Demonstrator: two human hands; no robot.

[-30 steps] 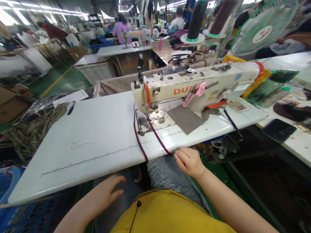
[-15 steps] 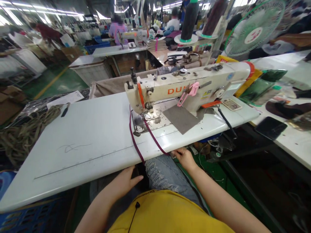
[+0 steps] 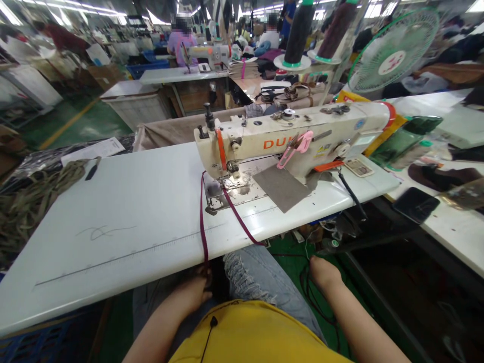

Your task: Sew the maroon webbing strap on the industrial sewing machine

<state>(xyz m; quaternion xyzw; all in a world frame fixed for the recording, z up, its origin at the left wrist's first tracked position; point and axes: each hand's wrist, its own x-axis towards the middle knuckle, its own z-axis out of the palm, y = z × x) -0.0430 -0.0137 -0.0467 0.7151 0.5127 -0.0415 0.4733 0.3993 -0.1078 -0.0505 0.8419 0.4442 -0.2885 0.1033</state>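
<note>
A narrow maroon strip (image 3: 239, 218) runs from under the presser foot of the sewing machine (image 3: 291, 143) over the table's front edge. Another length of this strip hangs from behind the needle area down the left. Below the edge, my left hand (image 3: 192, 291) is closed around the lower part of that left length, its fingertips partly hidden. Out to the right above the floor, my right hand (image 3: 324, 273) is closed on the strip, which stretches sideways to it. Loose dark loops hang beneath this hand.
A grey square sheet (image 3: 282, 186) lies by the machine, and pink-handled snips (image 3: 297, 148) hang on its body. Khaki strips (image 3: 45, 194) are heaped at the table's left end. A phone (image 3: 416, 204), a green bottle (image 3: 406, 138) and a fan (image 3: 393, 53) are at right.
My right hand has moved right and down, away from the table edge, drawing the strip out. My left hand has gone from spread fingers to closed on the left length, pulling it slightly left.
</note>
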